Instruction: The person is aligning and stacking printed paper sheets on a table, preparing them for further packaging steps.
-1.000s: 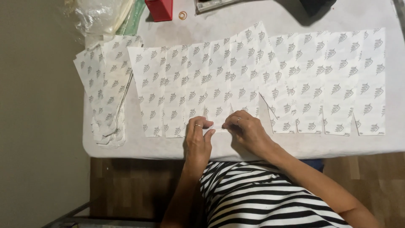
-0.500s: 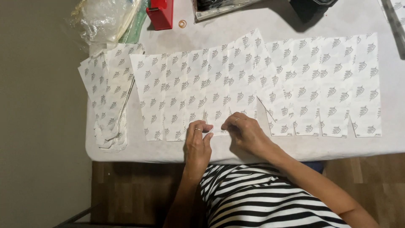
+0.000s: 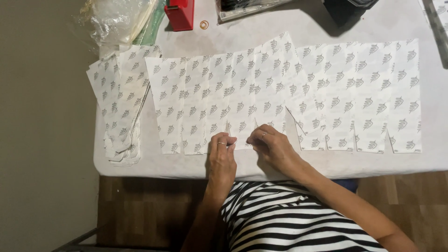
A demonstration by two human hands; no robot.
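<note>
Sheets [image 3: 224, 100] run 9-to-3 across our table [image 3: 326, 23]; left hand [image 3: 222, 154] and right hand [image 3: 270, 144] both pinch the near edge at 12, left marginally closer.

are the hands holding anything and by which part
Left hand and right hand pinch the near bottom edge of one printed paper strip in the row.

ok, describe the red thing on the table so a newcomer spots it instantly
Start at the white table and go to its far edge, left of centre. Just right of the crumpled clear plastic bag sits a red box-shaped object, partly cut off by the picture's top edge. It is the only red item; a small ring lies beside it.
</note>
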